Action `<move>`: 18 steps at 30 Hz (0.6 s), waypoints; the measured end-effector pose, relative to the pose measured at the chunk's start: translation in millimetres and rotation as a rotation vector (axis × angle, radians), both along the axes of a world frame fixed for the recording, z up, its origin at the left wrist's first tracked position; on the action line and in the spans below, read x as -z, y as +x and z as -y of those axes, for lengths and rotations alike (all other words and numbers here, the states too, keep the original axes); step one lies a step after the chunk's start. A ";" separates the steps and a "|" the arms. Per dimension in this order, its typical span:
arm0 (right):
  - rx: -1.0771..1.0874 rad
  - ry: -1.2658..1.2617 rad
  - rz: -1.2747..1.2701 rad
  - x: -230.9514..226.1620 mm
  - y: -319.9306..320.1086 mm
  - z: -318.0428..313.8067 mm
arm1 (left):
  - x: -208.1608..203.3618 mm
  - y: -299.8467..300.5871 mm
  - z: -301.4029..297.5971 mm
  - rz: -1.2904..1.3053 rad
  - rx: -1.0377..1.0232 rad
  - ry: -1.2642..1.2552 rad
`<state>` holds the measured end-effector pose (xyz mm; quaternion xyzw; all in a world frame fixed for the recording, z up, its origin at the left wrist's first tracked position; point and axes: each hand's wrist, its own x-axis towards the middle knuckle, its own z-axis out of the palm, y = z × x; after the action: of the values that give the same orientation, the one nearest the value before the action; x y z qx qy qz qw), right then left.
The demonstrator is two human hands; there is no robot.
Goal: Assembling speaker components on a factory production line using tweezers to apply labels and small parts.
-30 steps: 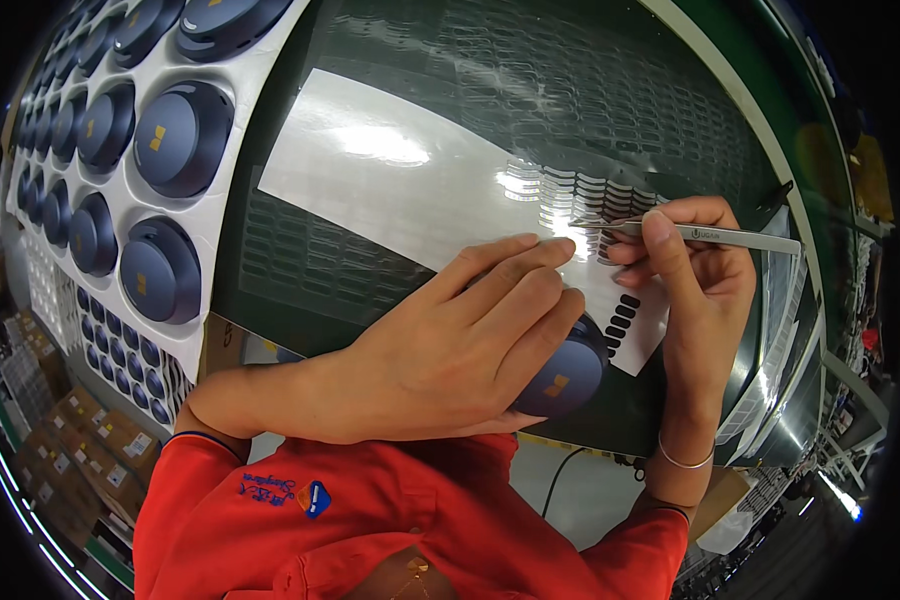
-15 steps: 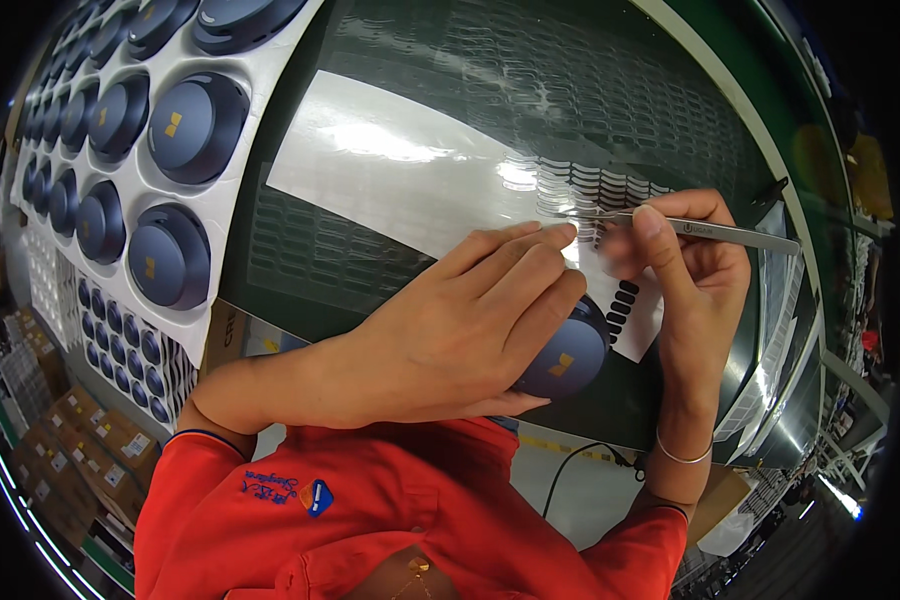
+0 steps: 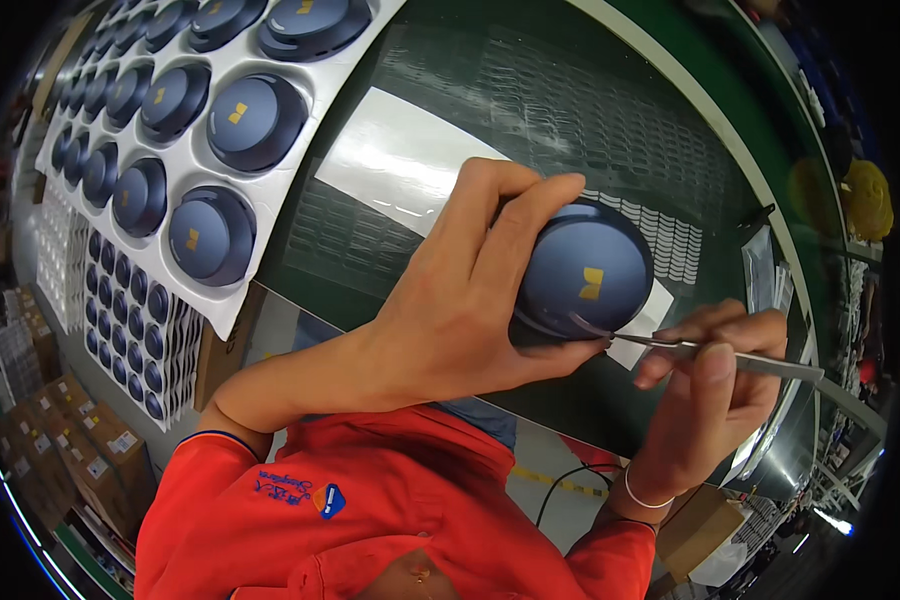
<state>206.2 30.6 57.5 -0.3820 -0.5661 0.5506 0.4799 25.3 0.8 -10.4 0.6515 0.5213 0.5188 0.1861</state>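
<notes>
My left hand [image 3: 450, 300] is closed round a dark blue, dome-shaped headphone ear cup shell [image 3: 585, 255] with a small gold mark, fingers over its far left side and thumb under its near edge. In my right hand [image 3: 715, 400] I grip steel tweezers [image 3: 782, 367]. Their thin tips touch or nearly touch the near rim of the shell, where a slim, curved, pale strip shows; I cannot tell whether the tips pinch it. Behind the shell lies a white backing sheet [image 3: 390, 150] with rows of curved clear stickers [image 3: 675, 240], partly hidden by my left hand and the shell.
A white moulded tray [image 3: 232, 297] with several matching blue shells [image 3: 210, 235] stands at the left. Below it are stacked trays of small blue parts [image 3: 125, 320] and cardboard boxes [image 3: 100, 440]. Clear sticker sheets [image 3: 570, 90] lie across the dark green tabletop [image 3: 315, 285].
The tweezers have left the sticker sheet and come nearer to me, to the shell's near rim. My left hand has lifted off the sheet and turned the shell into fuller view.
</notes>
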 end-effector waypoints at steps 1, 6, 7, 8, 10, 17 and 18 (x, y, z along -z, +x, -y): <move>0.012 -0.005 0.022 -1.1 -0.7 3.6 | 0.2 0.4 -0.8 -0.002 -0.059 0.028; 0.053 0.101 0.154 6.8 -12.7 5.8 | 6.7 -3.0 -2.4 -0.140 -0.234 0.132; 0.068 0.093 0.157 7.7 -13.1 5.7 | 8.9 -3.2 -3.6 -0.171 -0.266 0.192; 0.068 0.090 0.158 9.0 -13.5 5.2 | 9.6 -3.2 -3.8 -0.171 -0.266 0.188; 0.050 0.094 0.168 10.9 -14.3 3.8 | 10.4 -3.2 -4.3 -0.189 -0.292 0.207; 0.059 0.065 0.179 12.4 -15.0 1.8 | 12.6 -2.5 -5.6 -0.194 -0.294 0.201; 0.031 0.023 0.139 12.1 -11.7 1.5 | 12.4 -2.6 -5.3 -0.190 -0.286 0.198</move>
<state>194.6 29.2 45.4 -0.4226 -0.5984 0.5088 0.4522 22.7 6.1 -22.7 0.6320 0.5703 0.5247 -0.0047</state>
